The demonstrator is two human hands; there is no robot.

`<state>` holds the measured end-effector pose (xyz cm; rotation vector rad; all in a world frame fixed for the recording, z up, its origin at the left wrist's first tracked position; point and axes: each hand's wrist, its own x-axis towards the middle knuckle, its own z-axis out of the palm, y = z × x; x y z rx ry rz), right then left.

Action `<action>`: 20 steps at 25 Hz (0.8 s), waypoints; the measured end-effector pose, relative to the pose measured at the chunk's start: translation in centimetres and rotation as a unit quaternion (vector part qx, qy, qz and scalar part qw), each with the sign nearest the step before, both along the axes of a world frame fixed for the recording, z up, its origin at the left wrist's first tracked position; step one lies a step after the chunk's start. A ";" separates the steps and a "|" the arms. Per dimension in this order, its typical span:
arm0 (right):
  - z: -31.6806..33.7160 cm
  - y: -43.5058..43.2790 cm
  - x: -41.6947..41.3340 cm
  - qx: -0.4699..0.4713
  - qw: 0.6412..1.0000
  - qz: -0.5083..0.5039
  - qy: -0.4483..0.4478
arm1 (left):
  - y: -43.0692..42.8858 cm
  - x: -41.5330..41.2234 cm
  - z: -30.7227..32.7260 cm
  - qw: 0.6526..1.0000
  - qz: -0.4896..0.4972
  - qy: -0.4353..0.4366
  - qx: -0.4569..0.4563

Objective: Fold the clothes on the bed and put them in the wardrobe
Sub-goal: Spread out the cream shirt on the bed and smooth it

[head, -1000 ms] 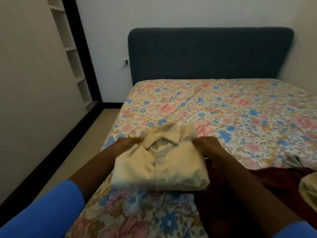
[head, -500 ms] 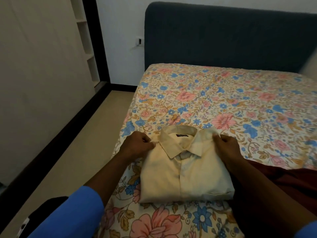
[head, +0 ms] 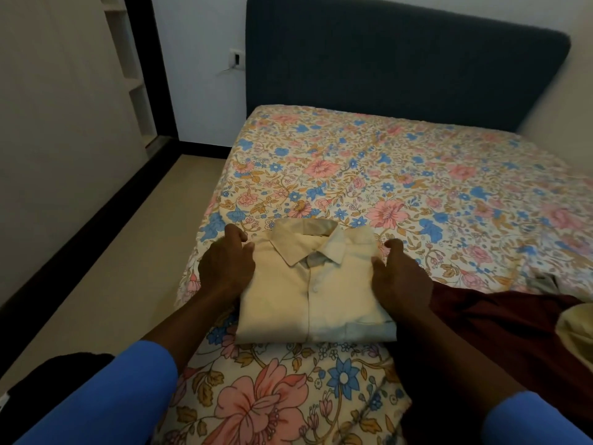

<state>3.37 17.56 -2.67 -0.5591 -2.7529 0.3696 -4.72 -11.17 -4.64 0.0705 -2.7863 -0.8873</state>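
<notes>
The left hand (head: 226,264) curled its fingers over the left shoulder of the cream shirt (head: 308,297) and gripped the edge. The right hand (head: 399,277) lay against the opposite side with fingers loosely bent; whether it pinched cloth or only pressed could not be told. A second earlier both hands had pinched the shoulders tightly beside the collar. They had since slid down the flanks, and the bundle sat squarer on the bed (head: 385,175), close to its near left corner. That suggested the folding of this garment was done, with only squaring or lifting left before the trip to the wardrobe.

The shirt formed a neat, thick rectangle of smooth woven cotton, collar pointed and buttoned placket running down the centre. Beneath it the floral sheet looked thin and lightly creased. A maroon garment (head: 500,319) lay crumpled and unfolded just right of the shirt, a pale yellow one (head: 577,329) beyond it. The padded navy headboard (head: 401,59) stood behind, and open shelves (head: 130,59) lined the left wall.
</notes>
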 end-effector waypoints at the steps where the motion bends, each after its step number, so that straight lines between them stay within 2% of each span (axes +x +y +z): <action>1: 0.4 -0.3 0.1 0.032 0.998 0.014 0.048 | 0.4 0.4 0.1 0.996 -0.010 0.076 -0.039; 3: 1.6 -2.7 0.6 0.006 0.987 0.114 0.111 | 2.1 1.1 1.0 0.972 -0.125 0.196 -0.033; 4: 1.7 -4.4 1.3 -0.021 0.978 0.177 0.108 | 3.2 1.3 1.7 0.958 -0.201 0.203 -0.019; 5: 1.3 -6.1 2.0 -0.027 0.968 0.231 0.097 | 4.3 1.2 2.0 0.949 -0.259 0.179 -0.027; 7: -0.4 -8.4 3.5 0.032 0.955 0.290 0.052 | 6.2 0.2 2.5 0.941 -0.308 0.094 -0.108; 8: -1.3 -8.9 4.0 0.065 0.954 0.290 0.028 | 6.7 -0.3 2.8 0.939 -0.308 0.060 -0.143; 9: -2.1 -8.9 4.2 0.082 0.958 0.274 0.015 | 7.0 -1.0 3.0 0.941 -0.307 0.051 -0.137; 12: -2.4 -8.5 3.7 0.040 0.962 0.269 -0.013 | 7.0 -2.1 3.0 0.946 -0.308 0.094 -0.032; 16: -2.0 -8.9 4.8 0.022 0.953 0.299 -0.046 | 6.2 -2.1 1.7 0.946 -0.317 0.062 -0.017; 18: -1.0 -8.2 4.4 -0.074 0.965 0.252 0.007 | 5.1 -2.4 2.0 0.959 -0.277 0.050 0.014; 20: -0.1 -5.7 2.9 -0.114 0.979 0.119 0.117 | 3.7 -2.3 2.4 0.985 -0.162 0.045 0.043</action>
